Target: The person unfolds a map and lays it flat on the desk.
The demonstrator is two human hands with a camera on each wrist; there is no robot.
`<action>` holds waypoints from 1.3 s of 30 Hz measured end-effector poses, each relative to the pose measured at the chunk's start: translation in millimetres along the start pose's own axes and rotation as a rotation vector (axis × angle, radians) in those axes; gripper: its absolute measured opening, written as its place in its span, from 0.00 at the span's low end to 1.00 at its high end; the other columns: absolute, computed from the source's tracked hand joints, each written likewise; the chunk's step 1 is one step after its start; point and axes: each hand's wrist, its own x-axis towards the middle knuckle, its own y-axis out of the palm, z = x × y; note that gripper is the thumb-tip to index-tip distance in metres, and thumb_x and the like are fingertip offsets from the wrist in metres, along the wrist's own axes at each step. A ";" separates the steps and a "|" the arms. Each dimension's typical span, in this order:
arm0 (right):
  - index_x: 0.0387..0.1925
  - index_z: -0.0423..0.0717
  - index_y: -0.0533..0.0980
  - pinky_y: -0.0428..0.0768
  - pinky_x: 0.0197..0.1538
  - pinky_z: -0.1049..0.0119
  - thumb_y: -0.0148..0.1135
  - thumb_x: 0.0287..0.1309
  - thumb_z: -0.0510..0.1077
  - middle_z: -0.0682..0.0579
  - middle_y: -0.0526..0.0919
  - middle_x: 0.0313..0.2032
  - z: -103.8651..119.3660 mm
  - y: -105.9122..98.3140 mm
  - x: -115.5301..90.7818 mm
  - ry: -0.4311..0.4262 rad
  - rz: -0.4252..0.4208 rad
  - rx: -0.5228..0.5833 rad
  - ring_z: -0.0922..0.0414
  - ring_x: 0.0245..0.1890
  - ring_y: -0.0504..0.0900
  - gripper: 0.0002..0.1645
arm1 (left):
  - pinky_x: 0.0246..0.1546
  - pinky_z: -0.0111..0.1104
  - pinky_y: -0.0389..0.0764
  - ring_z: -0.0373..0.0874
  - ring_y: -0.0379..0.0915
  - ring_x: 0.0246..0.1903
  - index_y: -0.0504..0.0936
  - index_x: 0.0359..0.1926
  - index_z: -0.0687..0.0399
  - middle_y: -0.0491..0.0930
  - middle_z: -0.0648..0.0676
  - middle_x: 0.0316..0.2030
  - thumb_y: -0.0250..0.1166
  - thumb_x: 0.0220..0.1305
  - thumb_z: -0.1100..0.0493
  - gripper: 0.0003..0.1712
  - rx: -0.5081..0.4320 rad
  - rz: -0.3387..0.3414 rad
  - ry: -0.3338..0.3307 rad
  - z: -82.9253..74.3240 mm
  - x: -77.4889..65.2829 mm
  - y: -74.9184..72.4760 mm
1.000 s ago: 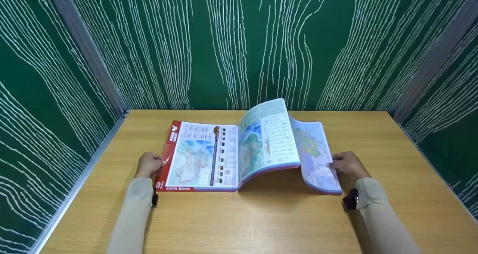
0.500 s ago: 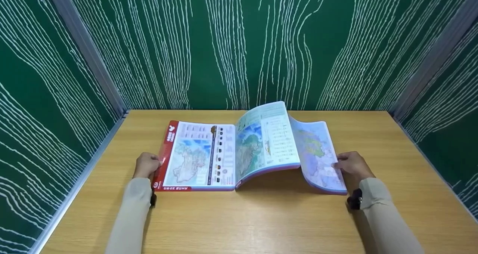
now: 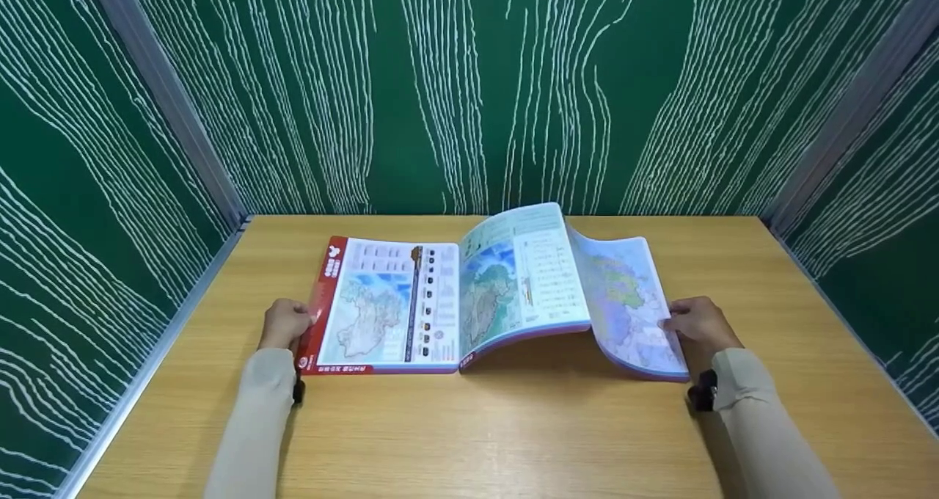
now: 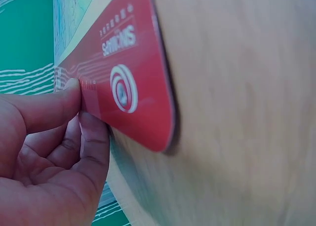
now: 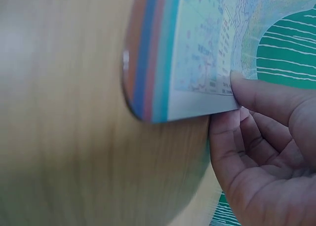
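A folded map [image 3: 370, 312] with a red left border lies spread on the table, its glossy panels printed with maps and text. The middle panel [image 3: 554, 271] arches up off the tabletop and overlaps part of the lower, purplish right panel [image 3: 620, 293]. At the red border, my left hand [image 3: 285, 324] pinches the left edge between thumb and fingers. My right hand [image 3: 703, 323] pinches the right edge, thumb on top. Coloured bands [image 5: 158, 53] run along the map's edge in the right wrist view. A round logo [image 4: 123, 89] shows near the red corner in the left wrist view.
The wooden table [image 3: 484, 440] extends in front of the map and to both sides. Green panels [image 3: 513, 95] with white wavy lines stand behind it and at left and right, joined by grey posts [image 3: 165, 92].
My hands have moved slightly apart, the left one leftward and the right one rightward. The map has spread wider, showing more of its right panel, and the raised panel's top has sunk a little.
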 end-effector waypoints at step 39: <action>0.63 0.24 0.62 0.72 0.61 0.45 0.58 0.61 0.36 0.25 0.68 0.60 -6.3 -8.2 1.0 0.102 -0.061 0.046 0.38 0.57 0.71 0.33 | 0.48 0.52 0.80 0.64 0.77 0.50 0.71 0.60 0.72 0.75 0.72 0.54 0.53 0.66 0.68 0.22 0.013 -0.017 0.035 8.4 6.3 -6.5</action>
